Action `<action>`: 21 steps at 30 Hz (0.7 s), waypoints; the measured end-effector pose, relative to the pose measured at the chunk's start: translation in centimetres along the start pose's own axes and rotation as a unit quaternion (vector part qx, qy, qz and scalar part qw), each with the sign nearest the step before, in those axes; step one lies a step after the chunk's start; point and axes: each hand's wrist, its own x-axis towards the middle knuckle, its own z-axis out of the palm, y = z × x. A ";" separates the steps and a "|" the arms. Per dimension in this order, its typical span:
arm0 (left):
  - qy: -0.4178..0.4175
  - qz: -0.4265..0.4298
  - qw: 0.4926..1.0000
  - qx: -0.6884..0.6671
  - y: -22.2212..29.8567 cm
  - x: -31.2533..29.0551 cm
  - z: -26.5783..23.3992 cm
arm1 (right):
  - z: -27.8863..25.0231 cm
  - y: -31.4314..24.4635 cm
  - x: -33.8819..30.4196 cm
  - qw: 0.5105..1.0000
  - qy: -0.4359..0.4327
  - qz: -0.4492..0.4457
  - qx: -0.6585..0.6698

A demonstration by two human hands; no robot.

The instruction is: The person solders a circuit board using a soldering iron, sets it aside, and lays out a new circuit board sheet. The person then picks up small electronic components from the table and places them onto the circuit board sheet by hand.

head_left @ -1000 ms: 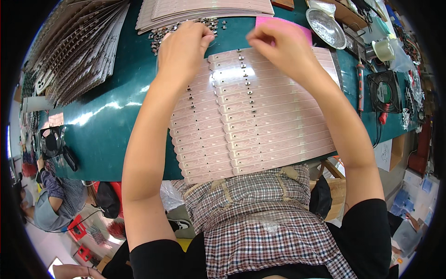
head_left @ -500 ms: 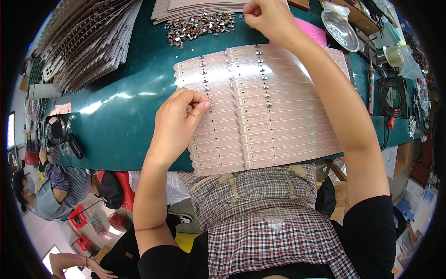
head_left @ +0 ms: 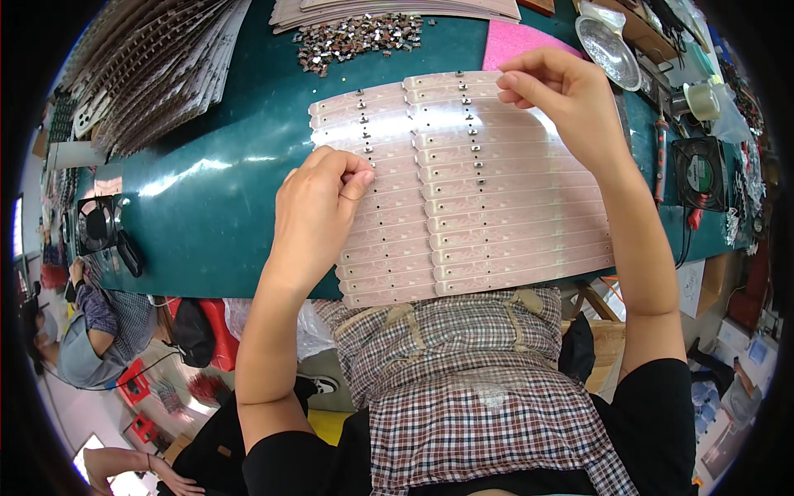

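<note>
Surface (head_left: 219, 240), green, carrying the following.

Strips (head_left: 513, 221): pale pink, two columns, left and right, row against row; they reach the near edge at its middle, probably so placed to keep their dark holes aligned and close to the body. Parts (head_left: 480, 165): small, metallic, lined along the farther rows of each column; nearer rows show holes only.

Left hand (head_left: 314, 202): low over the left column, thumb and forefinger narrow beside the line of parts, a grip that seems suited to small pieces; whether it holds one cannot be told. Right hand (head_left: 576, 103): above the right column's far end, fingertips narrow; contents likewise cannot be told.

Pile (head_left: 360, 40): loose parts toward the far edge, apparently kept within reach of both hands. Pink sheet (head_left: 523, 41): beside the right column's far end. Fanned stack (head_left: 161, 78): far left corner. Dish (head_left: 608, 51): far right corner. Iron (head_left: 661, 161): toward the right edge, near a fan (head_left: 700, 174).
</note>
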 end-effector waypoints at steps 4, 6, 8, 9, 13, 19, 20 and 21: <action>0.002 0.015 1.000 0.012 0.0 0.0 0.0 | -0.3 -0.3 -1.7 0.998 0.003 -0.026 -0.049; 0.010 0.033 0.999 0.022 0.1 -0.1 -0.1 | -0.4 -0.6 -2.5 0.998 0.004 -0.023 -0.062; 0.016 0.047 0.998 0.039 0.1 -0.1 0.0 | -0.5 -0.9 -3.3 0.999 -0.010 0.014 -0.027; 0.023 0.061 0.996 0.057 0.1 -0.2 0.0 | -0.3 -0.9 -3.7 0.999 -0.010 0.014 -0.028; 0.053 0.125 0.984 0.116 -0.1 -0.2 0.7 | 0.5 -2.0 -5.9 0.993 -0.032 0.108 0.032; 0.109 0.195 0.961 0.161 -0.2 -0.4 1.1 | 1.6 -1.2 -7.8 0.987 -0.129 0.040 -0.083; 0.097 0.181 0.969 0.135 -0.4 -0.4 1.0 | 1.9 -0.9 -7.9 0.988 -0.117 0.033 -0.090; 0.085 0.166 0.977 0.108 -0.5 -0.4 1.0 | 2.1 -0.6 -7.9 0.989 -0.104 0.026 -0.097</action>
